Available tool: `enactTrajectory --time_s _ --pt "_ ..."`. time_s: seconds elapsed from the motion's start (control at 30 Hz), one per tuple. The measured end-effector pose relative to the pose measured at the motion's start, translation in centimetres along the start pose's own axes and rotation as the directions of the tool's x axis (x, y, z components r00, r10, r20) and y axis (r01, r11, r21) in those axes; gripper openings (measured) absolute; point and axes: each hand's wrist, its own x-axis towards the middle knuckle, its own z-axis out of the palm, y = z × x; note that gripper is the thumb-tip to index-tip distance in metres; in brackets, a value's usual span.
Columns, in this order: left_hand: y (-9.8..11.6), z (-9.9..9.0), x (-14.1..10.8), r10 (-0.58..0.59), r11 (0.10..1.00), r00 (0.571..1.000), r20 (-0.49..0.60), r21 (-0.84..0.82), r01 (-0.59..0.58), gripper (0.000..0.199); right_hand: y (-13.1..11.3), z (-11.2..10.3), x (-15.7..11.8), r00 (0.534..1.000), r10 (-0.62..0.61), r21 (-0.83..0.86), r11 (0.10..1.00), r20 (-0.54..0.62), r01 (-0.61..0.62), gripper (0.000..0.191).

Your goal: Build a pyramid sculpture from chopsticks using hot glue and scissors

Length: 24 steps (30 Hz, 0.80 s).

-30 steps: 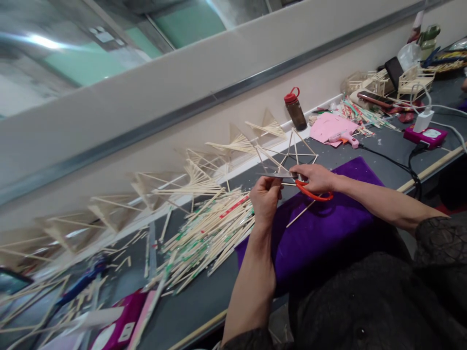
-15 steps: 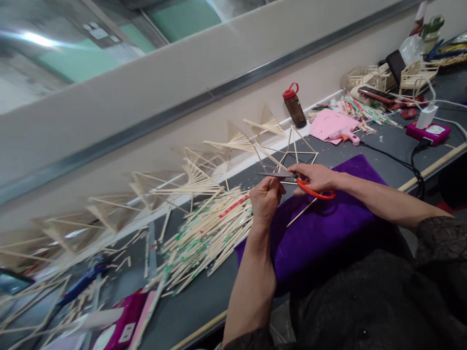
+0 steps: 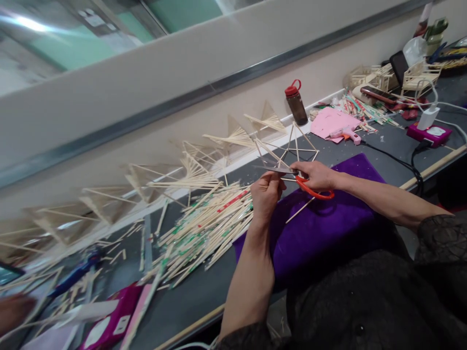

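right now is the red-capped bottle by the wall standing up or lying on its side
Upright: the bottle stands on its base, with its red cap on top.

Metal, Plastic, Wood and Soft Cloth

In the right hand [image 3: 315, 176], the scissors [image 3: 275, 170] pair smooth grey metal blades with glossy orange plastic handles. Matt, plush-looking purple cloth [image 3: 324, 231] lies below both hands. Beside the left hand [image 3: 266, 192], pale, matt wooden sticks [image 3: 207, 228] mingle with shiny clear plastic wrappers [image 3: 195, 243]. Beyond the right hand stands a smooth, see-through plastic bottle [image 3: 297, 111].
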Motion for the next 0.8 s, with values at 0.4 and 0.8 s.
enactTrajectory --time_s 0.4,0.8 --pt "-0.5 -0.3 0.5 0.044 0.993 0.997 -0.067 -0.103 -0.051 0.034 1.7 -0.8 0.7 0.923 0.068 0.132 0.991 -0.378 -0.019 0.042" --pt "0.9 0.1 0.4 0.011 0.977 0.998 -0.056 -0.212 -0.023 0.028 3.9 -6.4 -2.9 0.821 0.397 -0.096 0.876 -0.409 -0.472 0.064"
